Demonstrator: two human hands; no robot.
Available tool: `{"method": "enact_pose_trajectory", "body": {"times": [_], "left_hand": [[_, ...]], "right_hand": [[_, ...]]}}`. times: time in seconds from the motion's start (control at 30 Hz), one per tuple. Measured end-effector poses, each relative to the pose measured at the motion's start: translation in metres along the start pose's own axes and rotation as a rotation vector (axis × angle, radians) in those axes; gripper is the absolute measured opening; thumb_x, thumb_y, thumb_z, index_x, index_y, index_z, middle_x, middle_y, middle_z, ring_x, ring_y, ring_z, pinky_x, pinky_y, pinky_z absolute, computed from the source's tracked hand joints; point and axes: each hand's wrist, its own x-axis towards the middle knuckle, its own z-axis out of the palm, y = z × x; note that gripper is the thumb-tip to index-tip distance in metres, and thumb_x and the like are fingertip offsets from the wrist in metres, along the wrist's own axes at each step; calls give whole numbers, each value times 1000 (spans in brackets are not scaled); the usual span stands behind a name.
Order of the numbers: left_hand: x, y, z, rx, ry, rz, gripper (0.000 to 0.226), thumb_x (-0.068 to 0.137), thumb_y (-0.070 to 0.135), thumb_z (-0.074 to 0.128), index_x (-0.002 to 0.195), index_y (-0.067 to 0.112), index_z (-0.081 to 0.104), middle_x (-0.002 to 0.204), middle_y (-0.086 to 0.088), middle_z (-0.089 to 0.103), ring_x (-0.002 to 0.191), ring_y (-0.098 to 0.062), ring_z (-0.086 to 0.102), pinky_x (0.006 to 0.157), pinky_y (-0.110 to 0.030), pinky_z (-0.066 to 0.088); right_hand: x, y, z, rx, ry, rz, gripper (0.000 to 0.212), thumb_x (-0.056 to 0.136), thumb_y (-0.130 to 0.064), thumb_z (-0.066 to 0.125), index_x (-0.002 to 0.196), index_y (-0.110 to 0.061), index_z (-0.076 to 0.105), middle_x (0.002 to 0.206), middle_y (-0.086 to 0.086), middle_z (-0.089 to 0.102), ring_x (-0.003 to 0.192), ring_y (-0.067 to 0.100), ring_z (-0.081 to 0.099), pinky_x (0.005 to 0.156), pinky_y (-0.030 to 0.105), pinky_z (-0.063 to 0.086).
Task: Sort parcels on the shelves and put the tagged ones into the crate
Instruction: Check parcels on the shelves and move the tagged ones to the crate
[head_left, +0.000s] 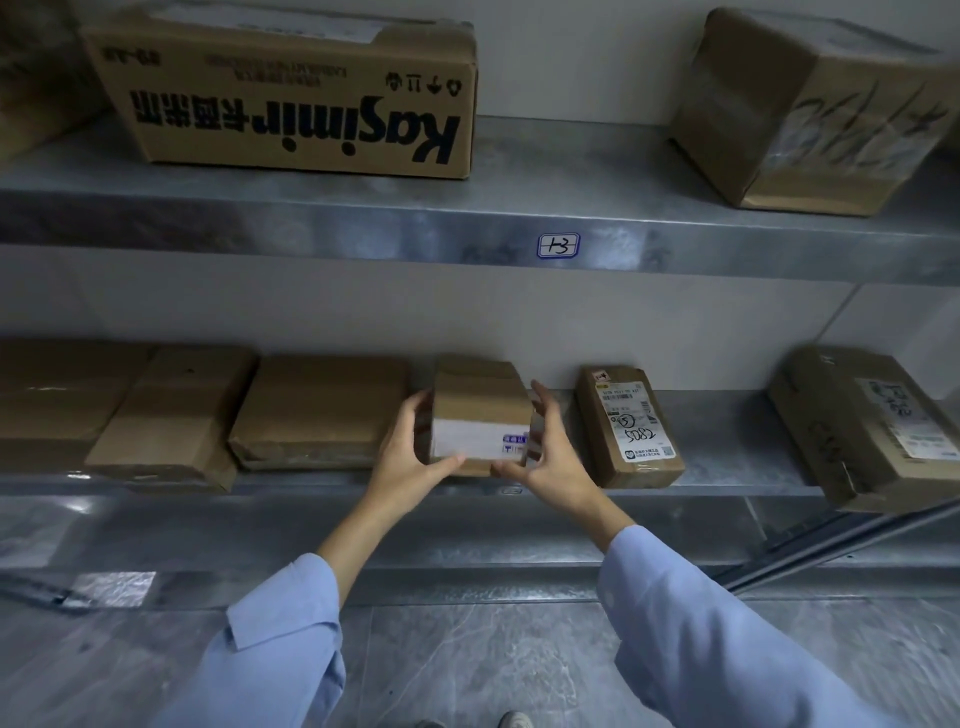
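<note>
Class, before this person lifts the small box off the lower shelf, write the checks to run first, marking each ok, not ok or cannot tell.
1. Grip: left hand and right hand hold opposite sides of the small box: ok.
2. Nothing stacked on the box: ok.
3. Gaps to the flat parcel and the labelled parcel: ok.
4. Tag on its white label: blurred, cannot tell.
5. Crate: not in view, cannot tell.

small parcel (480, 405) on lower shelf (727, 441) | flat parcel (322, 405) left | labelled parcel (628, 426) right, seemingly apart
</note>
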Motion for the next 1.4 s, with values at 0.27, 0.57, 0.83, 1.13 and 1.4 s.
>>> {"method": "enact_pose_trajectory", "body": {"times": [0.27, 0.57, 0.83, 1.13, 1.4], "left_hand": [[-3, -16, 16, 160, 12, 23, 83, 73, 11, 82, 142, 22, 38, 139, 1, 45, 126, -11, 45, 105, -26, 36], [6, -19, 26, 261, 29, 37, 73, 75, 11, 80, 138, 16, 44, 136, -4, 53, 122, -21, 55, 104, -42, 46], [2, -9, 17, 478, 79, 101, 66, 80, 28, 75, 139, 21, 46, 132, 2, 53, 118, -21, 54, 95, -38, 47], [-13, 3, -33, 884, 250, 66, 64, 86, 49, 62, 143, 24, 45, 142, 4, 49, 132, -19, 39, 100, -34, 28], [-19, -25, -107, 1076, 262, -136, 80, 87, 61, 54, 152, 21, 29, 155, 2, 33, 142, -18, 27, 108, -37, 21]], "right_hand": [[2, 21, 6, -197, -1, -13, 98, 75, -4, 82, 152, -23, 25, 137, 3, 30, 130, 20, 44, 112, 42, 41], [15, 27, -3, -273, 31, -14, 85, 78, -3, 79, 149, -19, 35, 139, 8, 35, 128, 22, 48, 111, 37, 41], [21, 14, -20, -396, 57, -81, 70, 84, -50, 72, 143, -25, 44, 147, -3, 39, 133, 13, 41, 102, 21, 31], [56, -26, 5, -600, -64, -196, 72, 89, -56, 62, 151, -31, 36, 156, 1, 30, 142, 21, 34, 109, 33, 36], [69, -44, 62, -738, -195, -302, 90, 87, -57, 64, 157, -21, 21, 163, 4, 20, 150, 21, 17, 118, 29, 20]]}}
